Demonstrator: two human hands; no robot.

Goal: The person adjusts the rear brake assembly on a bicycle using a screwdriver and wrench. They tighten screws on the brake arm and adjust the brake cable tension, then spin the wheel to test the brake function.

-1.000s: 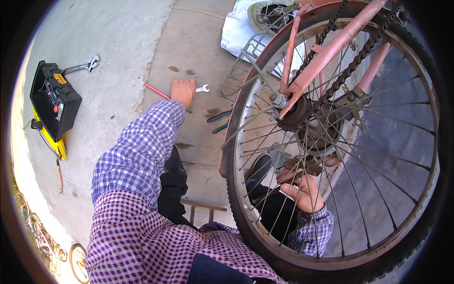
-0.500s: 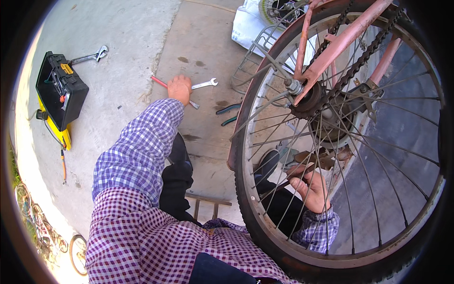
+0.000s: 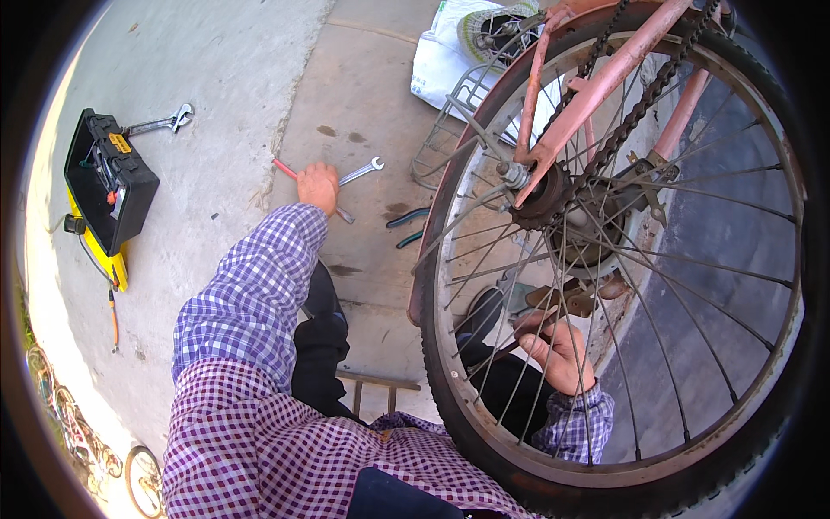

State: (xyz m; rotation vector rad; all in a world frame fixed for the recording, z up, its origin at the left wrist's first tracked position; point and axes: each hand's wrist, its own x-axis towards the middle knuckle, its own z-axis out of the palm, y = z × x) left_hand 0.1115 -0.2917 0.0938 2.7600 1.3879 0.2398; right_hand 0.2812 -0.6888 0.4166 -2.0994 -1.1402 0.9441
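On the floor ahead, my left hand (image 3: 317,187) is closed over an open-end wrench (image 3: 363,171), whose jaw end sticks out to the right. A screwdriver (image 3: 284,169) with a red handle passes beneath the same hand; its metal tip shows below. Blue-green handled pliers (image 3: 408,227) lie further right. Behind the spokes, my right hand (image 3: 568,357) pinches a slim, dark brown metal piece (image 3: 534,323), whose exact kind I cannot make out. The spokes cross in front of that hand. The wheel (image 3: 439,346) has a pink frame (image 3: 596,86), a chain and a rusty hub.
A black toolbox (image 3: 134,186) with a yellow part stands at the left, an adjustable wrench (image 3: 164,123) beside it. A white sack (image 3: 437,65) carries another wheel part (image 3: 497,35) at the back. Several bicycles (image 3: 82,432) stand at lower left. A low wooden stool (image 3: 376,381) is near my legs.
The view has shifted slightly. The wrench under my left hand has turned a little, its jaw end angling further away. My right hand keeps its hold behind the spokes.
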